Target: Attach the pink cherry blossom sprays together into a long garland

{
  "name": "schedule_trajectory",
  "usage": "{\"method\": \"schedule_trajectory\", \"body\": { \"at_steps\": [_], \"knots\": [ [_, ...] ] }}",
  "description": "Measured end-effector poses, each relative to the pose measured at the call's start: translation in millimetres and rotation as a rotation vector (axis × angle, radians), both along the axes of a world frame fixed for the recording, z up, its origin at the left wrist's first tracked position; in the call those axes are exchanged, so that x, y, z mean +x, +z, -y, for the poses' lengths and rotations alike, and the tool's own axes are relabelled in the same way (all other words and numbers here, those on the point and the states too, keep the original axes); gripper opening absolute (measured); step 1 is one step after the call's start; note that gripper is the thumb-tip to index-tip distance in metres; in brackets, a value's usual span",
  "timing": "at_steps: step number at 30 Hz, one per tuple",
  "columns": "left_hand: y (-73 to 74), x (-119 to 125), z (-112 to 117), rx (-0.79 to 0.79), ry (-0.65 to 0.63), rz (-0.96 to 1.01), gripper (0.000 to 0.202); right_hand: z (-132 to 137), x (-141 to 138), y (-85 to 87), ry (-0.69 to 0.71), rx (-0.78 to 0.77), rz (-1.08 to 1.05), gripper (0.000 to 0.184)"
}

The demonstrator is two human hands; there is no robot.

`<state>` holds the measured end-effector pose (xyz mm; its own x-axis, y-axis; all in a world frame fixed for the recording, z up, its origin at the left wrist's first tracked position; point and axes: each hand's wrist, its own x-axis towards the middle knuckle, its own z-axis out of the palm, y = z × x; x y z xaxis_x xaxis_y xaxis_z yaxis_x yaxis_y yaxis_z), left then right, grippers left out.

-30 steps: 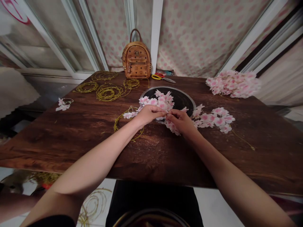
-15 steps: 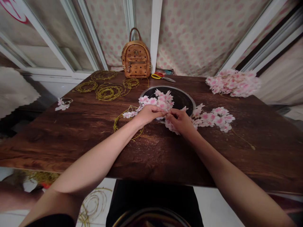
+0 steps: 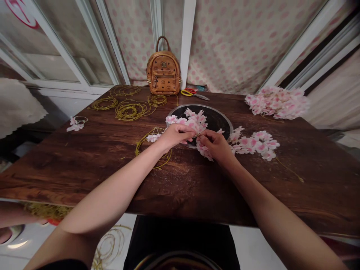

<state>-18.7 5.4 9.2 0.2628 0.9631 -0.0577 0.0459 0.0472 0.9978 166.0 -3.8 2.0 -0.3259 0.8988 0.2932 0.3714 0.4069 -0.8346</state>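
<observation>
The dark wood-grain counter (image 3: 70, 165) spans most of the view; a polka-dot curtain (image 3: 239, 41) hangs behind it. A dark round tray (image 3: 218, 120) with a grey rim lies near the middle of the counter. A bunch of pink-and-white blossoms (image 3: 277, 103) lies at the far right. The blossom strand (image 3: 194, 119) is over the tray, between and just beyond the hands. More blossoms (image 3: 255, 144) lie right of the tray, a thin bare stem trailing from them; whether they join the strand cannot be determined.

A tan backpack (image 3: 164, 73) stands upright at the back edge. It bears a small metal plate and a repeated printed motif; lettering too small to read. A red mark (image 3: 24, 13) at the upper left, cut by the frame, is likewise not legible.

Left hand (image 3: 174, 135): thumb and forefinger nipped together at the tips on a thin part of the strand, remaining fingers loosely curled beneath. Right hand (image 3: 214, 143): thumb and forefinger closed on the same part, fingertips just beside the left's. The exact part gripped is unclear.

Yellow-green coils (image 3: 131, 111) lie at back left; another coil (image 3: 137, 144) lies partly behind the left forearm. Scissors (image 3: 195, 93) with yellow and red handles rest beside the backpack. A small blossom sprig (image 3: 75, 124) lies far left.
</observation>
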Motion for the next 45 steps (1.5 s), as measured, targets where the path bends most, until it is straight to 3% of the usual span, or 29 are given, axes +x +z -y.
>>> {"method": "schedule_trajectory", "body": {
  "at_steps": [7,24,32,39,45],
  "knots": [
    [-5.3,-1.7,-4.2,0.086,-0.023,-0.052,0.021,0.9,0.9,2.5,0.03,0.007,0.027,0.018],
    [-1.8,0.4,-0.7,0.057,-0.028,-0.067,0.008,2.5,0.3,4.2,0.004,0.038,0.108,0.018],
    [-10.6,-0.9,-7.7,0.226,-0.155,-0.066,0.005,3.3,2.0,5.5,0.027,0.008,0.185,0.022],
    [-5.1,-0.9,-3.7,0.33,-0.156,-0.174,0.01,0.8,2.3,-0.6,0.038,-0.011,0.157,0.019],
    [-10.7,-0.3,-6.5,0.375,-0.182,-0.218,0.01,-0.9,2.6,-5.0,0.044,-0.033,0.141,0.018]
  ]
}}
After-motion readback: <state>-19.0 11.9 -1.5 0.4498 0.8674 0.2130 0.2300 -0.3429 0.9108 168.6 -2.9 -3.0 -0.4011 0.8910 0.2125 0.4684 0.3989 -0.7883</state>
